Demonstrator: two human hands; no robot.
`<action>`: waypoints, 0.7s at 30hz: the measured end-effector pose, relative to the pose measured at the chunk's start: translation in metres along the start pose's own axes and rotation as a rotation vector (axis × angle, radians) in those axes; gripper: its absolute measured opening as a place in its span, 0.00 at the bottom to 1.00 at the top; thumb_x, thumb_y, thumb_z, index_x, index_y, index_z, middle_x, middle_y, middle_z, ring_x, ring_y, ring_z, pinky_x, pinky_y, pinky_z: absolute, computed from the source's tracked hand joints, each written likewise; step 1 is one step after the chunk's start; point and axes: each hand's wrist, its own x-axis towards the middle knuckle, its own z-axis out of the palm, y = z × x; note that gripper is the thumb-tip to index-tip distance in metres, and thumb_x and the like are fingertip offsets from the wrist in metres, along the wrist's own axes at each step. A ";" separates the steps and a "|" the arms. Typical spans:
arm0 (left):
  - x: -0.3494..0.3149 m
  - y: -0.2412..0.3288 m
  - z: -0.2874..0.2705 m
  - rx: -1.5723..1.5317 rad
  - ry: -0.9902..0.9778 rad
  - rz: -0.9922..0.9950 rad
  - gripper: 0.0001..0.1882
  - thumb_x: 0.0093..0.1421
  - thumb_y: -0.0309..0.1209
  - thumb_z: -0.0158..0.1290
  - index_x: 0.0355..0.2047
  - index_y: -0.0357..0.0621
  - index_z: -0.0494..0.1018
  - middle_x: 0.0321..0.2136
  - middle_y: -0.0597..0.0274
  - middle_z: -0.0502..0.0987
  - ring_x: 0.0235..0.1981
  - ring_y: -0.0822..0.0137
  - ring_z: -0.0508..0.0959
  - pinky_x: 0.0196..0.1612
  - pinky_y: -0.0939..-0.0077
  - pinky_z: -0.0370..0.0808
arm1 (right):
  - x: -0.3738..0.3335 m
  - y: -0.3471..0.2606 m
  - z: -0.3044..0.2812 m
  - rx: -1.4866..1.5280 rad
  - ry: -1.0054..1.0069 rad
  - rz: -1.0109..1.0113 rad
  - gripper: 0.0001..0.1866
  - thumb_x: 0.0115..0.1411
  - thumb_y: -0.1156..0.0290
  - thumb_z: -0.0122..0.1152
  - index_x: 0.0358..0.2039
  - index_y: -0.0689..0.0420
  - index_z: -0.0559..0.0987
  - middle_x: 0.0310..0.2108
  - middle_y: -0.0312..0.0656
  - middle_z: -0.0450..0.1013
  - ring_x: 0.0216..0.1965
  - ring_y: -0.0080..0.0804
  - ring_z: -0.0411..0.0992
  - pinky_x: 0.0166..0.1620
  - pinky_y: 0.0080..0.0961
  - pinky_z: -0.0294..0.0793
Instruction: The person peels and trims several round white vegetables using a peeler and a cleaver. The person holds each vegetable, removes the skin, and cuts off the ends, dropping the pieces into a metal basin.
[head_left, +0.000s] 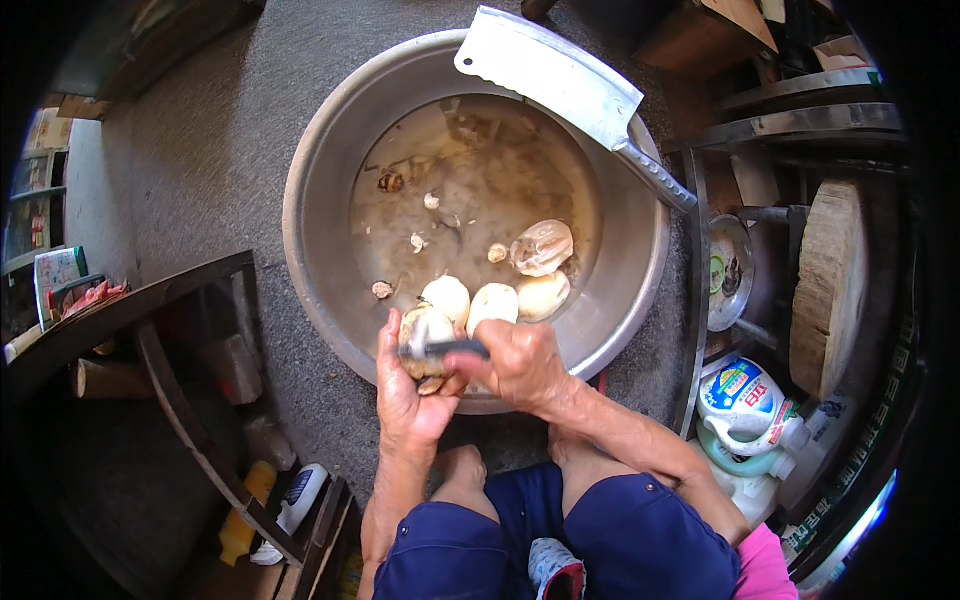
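In my left hand (412, 408), held over the near rim of a wide metal basin (312, 250), is a pale, rounded piece of lotus root (426, 328) with brownish patches. My right hand (527, 362) is closed around a black-handled peeler (456, 349), which lies across the root; its working end is blurred. Beside my hands, three smooth, pale lotus root pieces (493, 304) sit against the basin's near side. A browner, streaked piece (543, 248) lies just beyond them. Small cut-off ends (432, 201) and scraps are scattered in the basin's murky brown water (470, 160).
A cleaver (550, 82) rests across the basin's far right rim, its handle pointing outward. To the right, a metal rack (697, 300) holds a thick wooden chopping block (830, 290), a round dish (730, 270) and detergent bottles (742, 398). A wooden frame (190, 440) stands at left.
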 end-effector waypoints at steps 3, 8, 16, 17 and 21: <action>-0.015 -0.010 0.004 0.178 -0.230 -0.013 0.32 0.67 0.60 0.40 0.45 0.40 0.72 0.32 0.53 0.77 0.25 0.59 0.76 0.17 0.77 0.66 | 0.010 0.048 -0.006 -0.308 -0.030 0.271 0.26 0.62 0.46 0.59 0.22 0.56 0.71 0.14 0.43 0.69 0.14 0.41 0.72 0.17 0.35 0.68; -0.009 -0.004 0.014 0.155 -0.333 0.064 0.33 0.69 0.59 0.38 0.45 0.37 0.71 0.32 0.51 0.77 0.26 0.60 0.77 0.20 0.74 0.72 | 0.020 0.019 -0.037 -0.038 -0.008 0.252 0.25 0.60 0.47 0.63 0.21 0.56 0.71 0.13 0.42 0.68 0.15 0.41 0.73 0.18 0.35 0.68; -0.009 -0.003 0.010 0.083 -0.104 0.142 0.26 0.70 0.51 0.41 0.44 0.38 0.73 0.34 0.51 0.80 0.30 0.56 0.80 0.31 0.68 0.78 | 0.005 -0.009 -0.018 -0.003 0.004 -0.018 0.26 0.55 0.45 0.66 0.24 0.58 0.73 0.16 0.42 0.71 0.17 0.40 0.74 0.19 0.33 0.70; -0.007 -0.004 0.000 0.174 -0.189 0.109 0.27 0.69 0.52 0.41 0.44 0.38 0.73 0.32 0.50 0.79 0.27 0.57 0.79 0.25 0.70 0.77 | 0.008 0.004 -0.013 -0.155 0.001 0.096 0.26 0.58 0.45 0.64 0.22 0.57 0.72 0.15 0.44 0.72 0.16 0.41 0.74 0.19 0.34 0.70; -0.021 -0.011 0.014 0.232 -0.206 0.113 0.28 0.70 0.53 0.40 0.49 0.40 0.71 0.33 0.51 0.80 0.29 0.59 0.81 0.20 0.68 0.75 | 0.019 0.036 -0.033 -0.150 -0.033 0.347 0.25 0.64 0.49 0.59 0.22 0.58 0.71 0.16 0.49 0.71 0.15 0.46 0.72 0.20 0.39 0.68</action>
